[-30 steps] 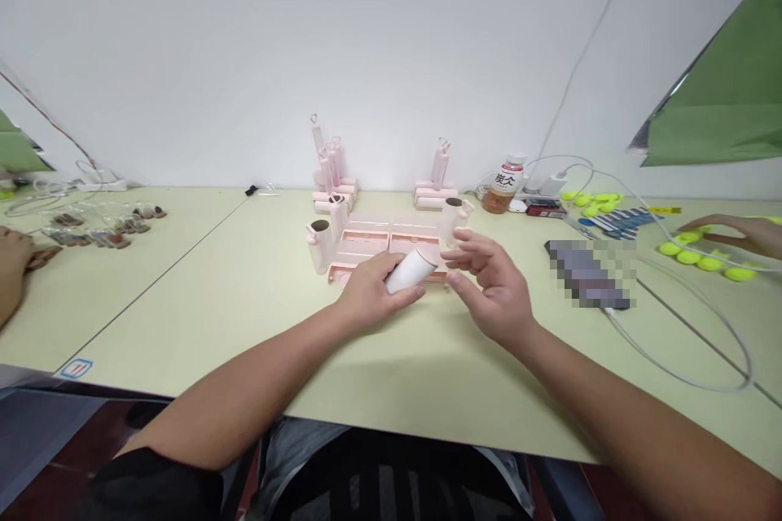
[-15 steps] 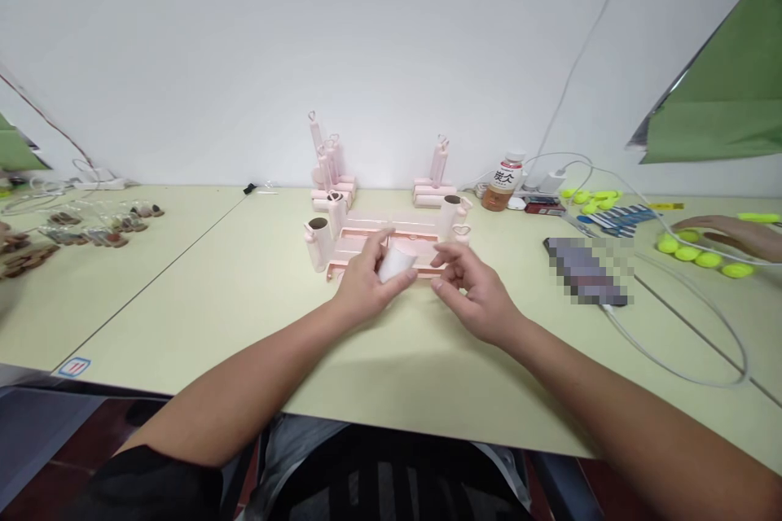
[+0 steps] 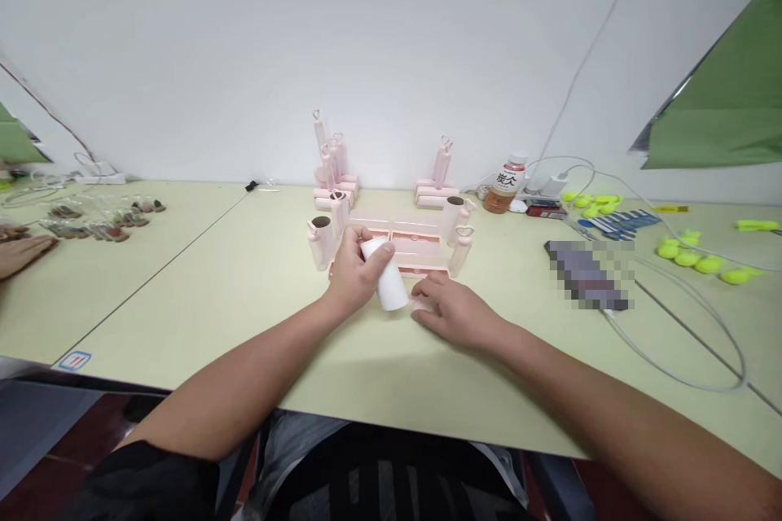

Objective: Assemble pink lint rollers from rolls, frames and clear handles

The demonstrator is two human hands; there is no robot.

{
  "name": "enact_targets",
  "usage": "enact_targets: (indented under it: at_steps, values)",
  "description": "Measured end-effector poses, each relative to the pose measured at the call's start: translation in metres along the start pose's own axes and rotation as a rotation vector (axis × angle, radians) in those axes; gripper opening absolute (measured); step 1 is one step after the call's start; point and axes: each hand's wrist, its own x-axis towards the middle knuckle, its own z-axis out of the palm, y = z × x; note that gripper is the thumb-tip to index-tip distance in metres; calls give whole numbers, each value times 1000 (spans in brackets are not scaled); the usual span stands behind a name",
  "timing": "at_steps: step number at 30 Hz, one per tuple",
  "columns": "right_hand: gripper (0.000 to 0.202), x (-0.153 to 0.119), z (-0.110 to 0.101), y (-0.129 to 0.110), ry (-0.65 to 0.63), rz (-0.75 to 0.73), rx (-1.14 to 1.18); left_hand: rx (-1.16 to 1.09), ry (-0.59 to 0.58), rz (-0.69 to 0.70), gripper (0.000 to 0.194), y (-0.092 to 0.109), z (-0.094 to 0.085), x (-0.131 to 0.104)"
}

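A white roll (image 3: 392, 286) is held in the left hand (image 3: 353, 270), above the desk (image 3: 391, 378). The thumb is laid on top of the roll, and the fingers are wrapped around its far side. The roll is tipped, with its lower end pointed toward the near edge of the desk. The right hand (image 3: 449, 311) is kept low, just beside that lower end. Its fingers are bent, and a small pale piece (image 3: 425, 305) is pinched by the thumb and fingertips. What the piece is cannot be told, as most of it is hidden.

Behind the hands, pink trays (image 3: 421, 252) are laid out flat, and they are partly covered by the left hand. At the left of the trays, a standing roll (image 3: 326, 242) with a brown inside can be seen, with a pink stick (image 3: 314, 249) stood beside it. More rolls and sticks are stood at both ends of the trays. By the wall (image 3: 391, 57), two bunches of pink parts (image 3: 437, 194) are set apart from each other.

To the right, a bottle (image 3: 504, 186) and a phone (image 3: 586, 273) with a white cord (image 3: 678, 385) are seen, and yellow things (image 3: 696, 256) are placed farther along. At the far left, another person's hand (image 3: 24, 254) is rested near small bags (image 3: 91, 229).
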Motion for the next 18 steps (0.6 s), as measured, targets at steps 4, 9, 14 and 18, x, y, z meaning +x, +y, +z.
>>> enact_targets:
  at_steps: [4,9,14,18]
  values:
    - [21,-1,-3,-2,-75,8,-4,-89,-25,-109,38,5,0,0]
    - [10,-2,-6,-5,-100,13,-45,-246,-52,-229,39,7,2,2]
    - [3,-2,-7,0,7,11,6,-300,-64,-225,38,3,3,6]
    - [14,-4,-11,1,-9,30,45,-300,-61,-227,35,2,3,8]
